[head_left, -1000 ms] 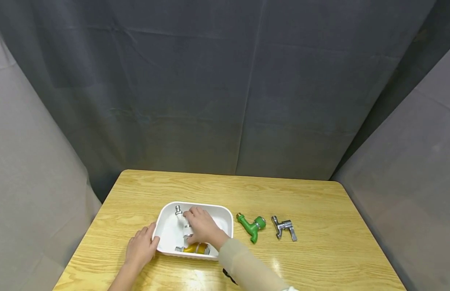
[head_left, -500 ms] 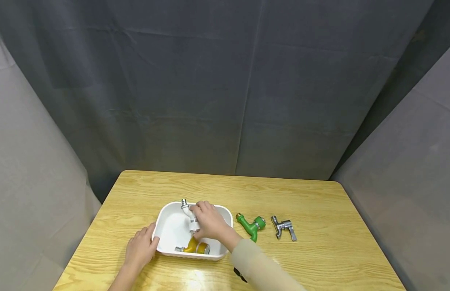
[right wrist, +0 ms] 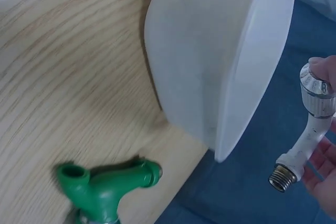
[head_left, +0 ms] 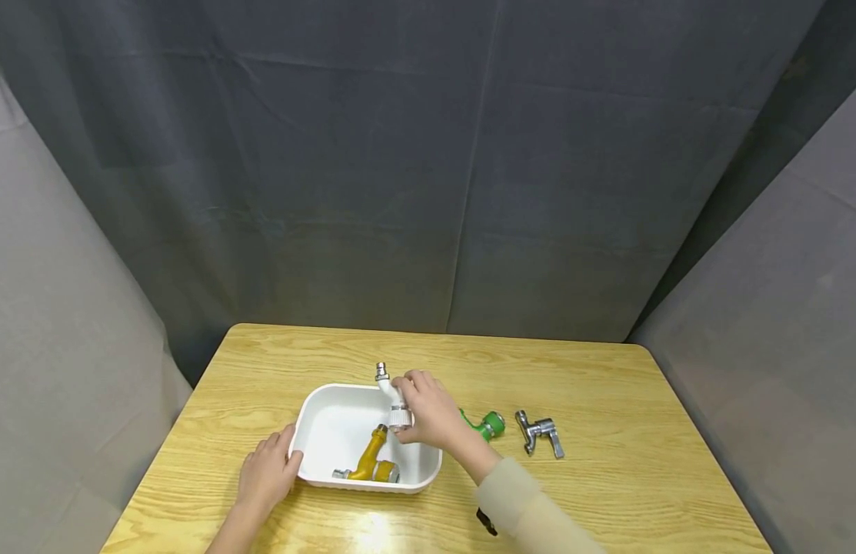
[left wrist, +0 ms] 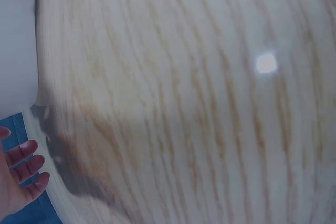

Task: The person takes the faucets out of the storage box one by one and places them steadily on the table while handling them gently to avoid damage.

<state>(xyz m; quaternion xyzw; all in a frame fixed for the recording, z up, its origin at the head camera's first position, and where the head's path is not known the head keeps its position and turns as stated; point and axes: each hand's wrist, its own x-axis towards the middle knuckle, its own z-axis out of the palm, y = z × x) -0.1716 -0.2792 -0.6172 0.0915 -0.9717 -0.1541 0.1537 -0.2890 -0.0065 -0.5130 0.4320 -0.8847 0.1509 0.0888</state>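
Observation:
My right hand [head_left: 431,412] holds a white faucet [head_left: 393,396] with metal ends above the right part of a white plastic basin [head_left: 317,478]. In the right wrist view, the thumb presses the knob end of the faucet [right wrist: 310,135] and its threaded end points away from the palm. My left hand [head_left: 267,471] rests against the basin's left side, its fingers loosely extended in the left wrist view [left wrist: 23,174]. Inside the basin lies a yellow faucet [head_left: 368,462]. A green faucet [head_left: 493,425], partly hidden behind my right hand and wrist, lies just right of the basin.
Further right on the wooden table [head_left: 628,462] lies a chrome faucet [head_left: 538,432] with a lever handle. A dark grey curtain [head_left: 372,192] hangs behind the table, and lighter cloth panels [head_left: 781,323] stand at both sides.
My right hand has lifted the white faucet from the basin floor and carried it rightward and up. The yellow faucet is now uncovered, the green one partly covered. My left hand has stayed put.

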